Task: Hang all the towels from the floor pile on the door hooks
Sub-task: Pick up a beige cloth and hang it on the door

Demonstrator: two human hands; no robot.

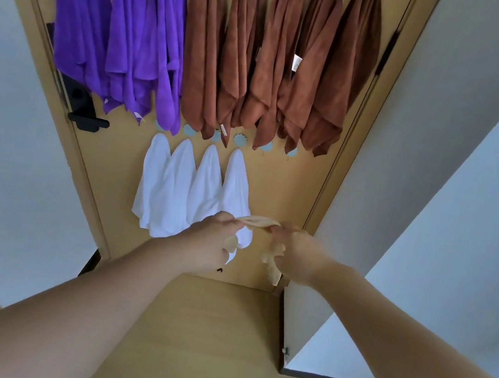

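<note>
Beside white towels (174,189), beige towel (257,222) edge between left hand (210,242) and right hand (298,254).

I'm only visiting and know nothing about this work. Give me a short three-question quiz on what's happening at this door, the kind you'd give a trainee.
1. True or false: the white towels hang lower on the door than the brown towels.
2. How many white towels are hanging?
3. The held towel, pinched between the left hand and the right hand, is which colour? A) purple B) beige C) black

Key: 1 true; 2 four; 3 B.
</note>
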